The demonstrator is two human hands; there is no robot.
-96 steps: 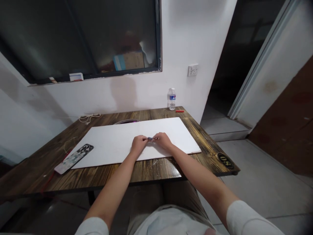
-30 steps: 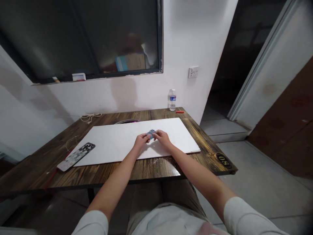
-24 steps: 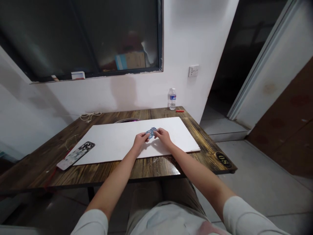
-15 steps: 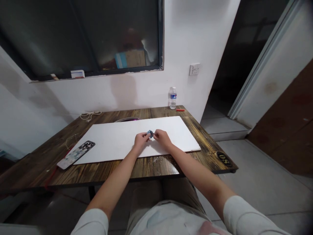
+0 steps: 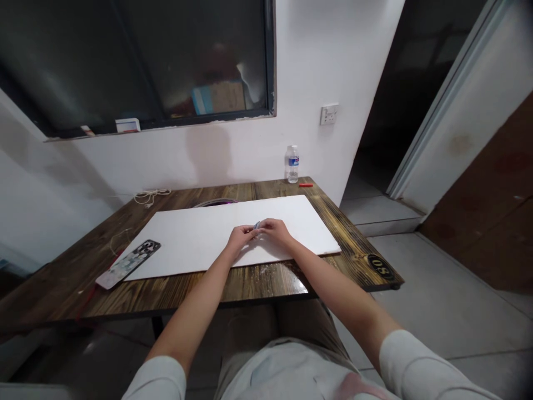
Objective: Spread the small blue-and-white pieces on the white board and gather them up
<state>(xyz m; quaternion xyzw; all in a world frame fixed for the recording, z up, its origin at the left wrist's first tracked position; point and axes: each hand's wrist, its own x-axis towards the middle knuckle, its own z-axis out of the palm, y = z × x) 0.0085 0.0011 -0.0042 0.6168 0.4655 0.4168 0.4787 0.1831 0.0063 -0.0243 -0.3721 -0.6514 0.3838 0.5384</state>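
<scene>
My left hand (image 5: 240,238) and my right hand (image 5: 275,231) meet over the middle of a white board (image 5: 187,239). Between their fingertips is a small blue-and-white folded piece (image 5: 257,225), probably paper. Both hands pinch it, and the fingers cover most of it, so only a sliver shows. The hands rest just above the board's surface, near its front edge.
The board lies on a dark wooden table (image 5: 266,283). A long patterned strip (image 5: 127,265) lies left of it. At the back are a water bottle (image 5: 292,164), a red pen (image 5: 305,185), a coiled white cord (image 5: 152,196) and a round rim (image 5: 214,202).
The blue-and-white piece has shrunk from a wider, spread shape to a small fold between the fingertips. The hands have drawn closer together.
</scene>
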